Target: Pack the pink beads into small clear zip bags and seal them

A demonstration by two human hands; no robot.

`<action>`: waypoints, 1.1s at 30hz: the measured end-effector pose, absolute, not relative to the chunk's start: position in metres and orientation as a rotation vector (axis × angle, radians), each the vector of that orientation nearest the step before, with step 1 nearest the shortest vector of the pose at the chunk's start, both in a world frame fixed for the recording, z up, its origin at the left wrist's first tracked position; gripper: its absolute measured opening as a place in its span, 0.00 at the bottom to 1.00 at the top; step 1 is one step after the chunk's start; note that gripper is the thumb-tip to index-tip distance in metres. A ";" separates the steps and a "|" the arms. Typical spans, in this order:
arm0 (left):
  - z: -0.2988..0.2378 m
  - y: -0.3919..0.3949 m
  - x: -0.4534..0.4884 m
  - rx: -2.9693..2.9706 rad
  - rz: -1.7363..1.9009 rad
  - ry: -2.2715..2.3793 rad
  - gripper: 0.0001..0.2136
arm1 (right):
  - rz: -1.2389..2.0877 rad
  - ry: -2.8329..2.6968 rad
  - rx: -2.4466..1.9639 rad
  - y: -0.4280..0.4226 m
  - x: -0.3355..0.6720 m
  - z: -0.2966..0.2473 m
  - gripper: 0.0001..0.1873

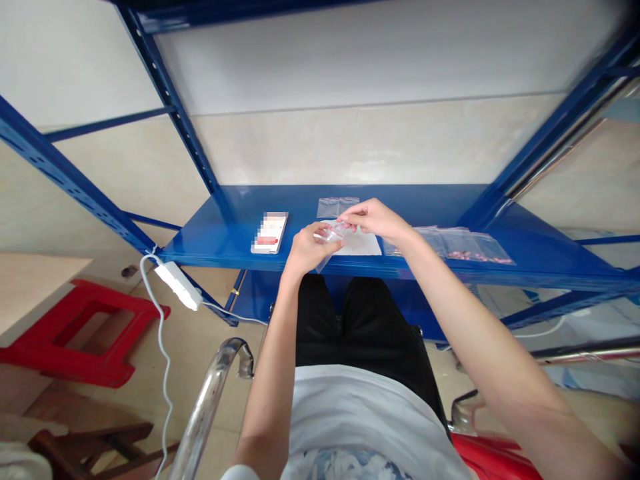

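Observation:
A clear zip-lock bag (pixel 331 235) with a reddish strip along its mouth is between my two hands, above the front part of the blue shelf. My left hand (pixel 309 248) is closed on the bag's left side, and the bag's lower corner hangs past the shelf edge. With fingers pinched at the bag's upper right, my right hand (pixel 373 219) holds its mouth. Under the hands lies a white sheet of paper (pixel 363 245). Just behind it lie flat clear zip-lock bags (pixel 330 207). Whether anything is inside the held bag, I cannot tell.
Filled zip-lock bags (pixel 480 248) with small pink pieces overlap at the right of the blue shelf (pixel 230 223). A phone (pixel 270 233) lies at the left. Blue uprights flank the shelf. A white power strip (pixel 179 285) hangs at the left corner, near a red stool (pixel 100 333).

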State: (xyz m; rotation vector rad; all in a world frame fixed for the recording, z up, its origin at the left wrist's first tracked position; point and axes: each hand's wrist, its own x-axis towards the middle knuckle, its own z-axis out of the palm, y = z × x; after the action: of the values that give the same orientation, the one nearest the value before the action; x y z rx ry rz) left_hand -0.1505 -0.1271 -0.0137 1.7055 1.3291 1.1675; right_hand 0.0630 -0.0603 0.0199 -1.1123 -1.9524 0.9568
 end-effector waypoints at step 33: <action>-0.024 -0.110 -0.165 1.567 1.126 1.305 0.24 | 0.607 -2.020 -1.225 -0.056 0.046 -0.018 0.06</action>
State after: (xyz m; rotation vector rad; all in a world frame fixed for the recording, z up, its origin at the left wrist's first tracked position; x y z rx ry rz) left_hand -0.1654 -0.1101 -0.0242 1.5673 1.3054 1.1263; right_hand 0.0458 -0.0556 -0.0183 -1.2251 -2.0196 0.6066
